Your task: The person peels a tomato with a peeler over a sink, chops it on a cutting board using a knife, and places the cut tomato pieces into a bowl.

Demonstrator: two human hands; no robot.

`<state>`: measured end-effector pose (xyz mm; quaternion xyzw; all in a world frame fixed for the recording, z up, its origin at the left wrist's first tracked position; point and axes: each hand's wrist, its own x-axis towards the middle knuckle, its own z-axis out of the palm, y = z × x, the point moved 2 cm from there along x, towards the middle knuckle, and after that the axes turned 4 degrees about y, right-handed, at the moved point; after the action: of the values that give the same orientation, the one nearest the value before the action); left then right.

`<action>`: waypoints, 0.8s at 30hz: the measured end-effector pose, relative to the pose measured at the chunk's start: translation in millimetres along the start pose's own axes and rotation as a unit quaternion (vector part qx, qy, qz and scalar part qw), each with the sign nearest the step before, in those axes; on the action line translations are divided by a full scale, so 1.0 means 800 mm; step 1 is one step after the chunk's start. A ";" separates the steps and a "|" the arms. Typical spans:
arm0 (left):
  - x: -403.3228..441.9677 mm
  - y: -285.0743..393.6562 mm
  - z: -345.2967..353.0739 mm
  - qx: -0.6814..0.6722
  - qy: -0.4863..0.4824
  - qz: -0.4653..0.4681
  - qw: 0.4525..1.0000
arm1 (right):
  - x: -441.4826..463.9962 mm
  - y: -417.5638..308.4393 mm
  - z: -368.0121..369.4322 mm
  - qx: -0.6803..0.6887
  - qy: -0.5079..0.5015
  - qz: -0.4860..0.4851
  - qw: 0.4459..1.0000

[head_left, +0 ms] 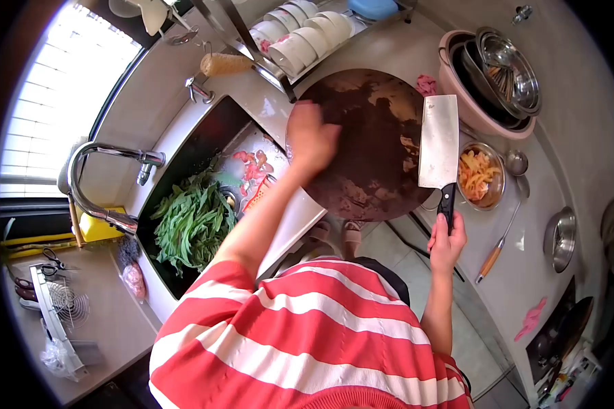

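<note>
My right hand is closed around the black handle of a cleaver. The broad blade points away from me, over the right edge of a dark round chopping board that has damp patches. My left hand is over the board's left edge, its fingers smeared by motion, so I cannot make out whether it holds anything. Left of that arm, leafy greens lie in the sink. Pinkish pieces sit at the sink's right side, near an orange basket.
A metal bowl of orange-yellow pieces stands right of the cleaver, beside a ladle. Stacked basins are behind it. A rack of white bowls stands at the back. A curved faucet reaches over the sink's left.
</note>
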<state>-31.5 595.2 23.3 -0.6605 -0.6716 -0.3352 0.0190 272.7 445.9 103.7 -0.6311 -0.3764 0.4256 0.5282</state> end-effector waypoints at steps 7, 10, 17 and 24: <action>0.023 0.117 0.097 0.032 -0.045 0.095 0.994 | 0.013 -0.004 0.014 -0.014 0.028 -0.021 0.999; 0.022 0.019 0.035 0.117 -0.001 -0.027 0.993 | 0.015 -0.003 0.011 -0.035 0.015 -0.037 0.999; -0.155 -0.272 -0.101 0.415 -0.134 -0.220 0.873 | 0.047 0.008 0.026 -0.300 0.023 -0.384 0.873; -0.223 -0.303 -0.146 0.134 -0.308 -0.404 0.851 | 0.099 0.042 0.075 -0.490 -0.037 -0.453 0.744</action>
<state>-275.8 407.3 -73.2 -0.3916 -0.8890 0.0010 -0.2374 245.3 534.8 54.3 -0.5416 -0.7940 -0.0839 0.2631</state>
